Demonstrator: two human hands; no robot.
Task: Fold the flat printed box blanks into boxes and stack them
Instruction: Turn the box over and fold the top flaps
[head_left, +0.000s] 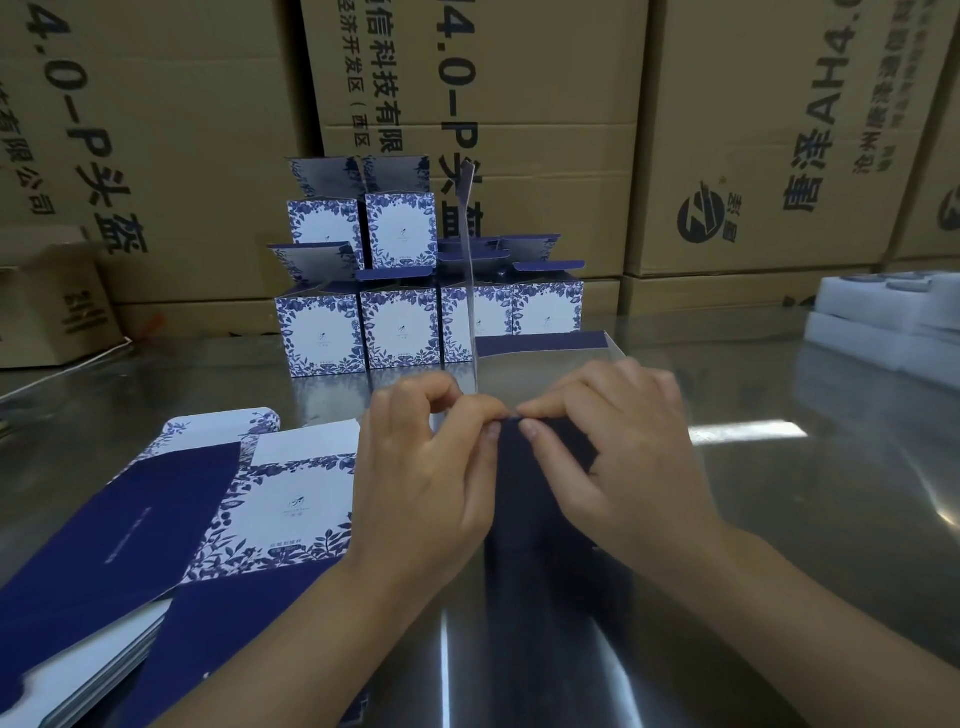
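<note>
Mid-task. My left hand (426, 467) and right hand (623, 457) both pinch a half-folded blank (535, 483) at the centre of the bench (779, 519). Finished boxes (400, 332) stand two tiers high at 12 o'clock; the flats (156, 519) piled at 8 o'clock are, I judge, yet to fold.

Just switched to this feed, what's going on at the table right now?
A person is folding a dark blue box blank: the left hand and right hand both pinch it along a crease, with one panel standing upright. More flat blanks lie piled at the left. Folded boxes are stacked in two tiers at the back of the steel table.
</note>
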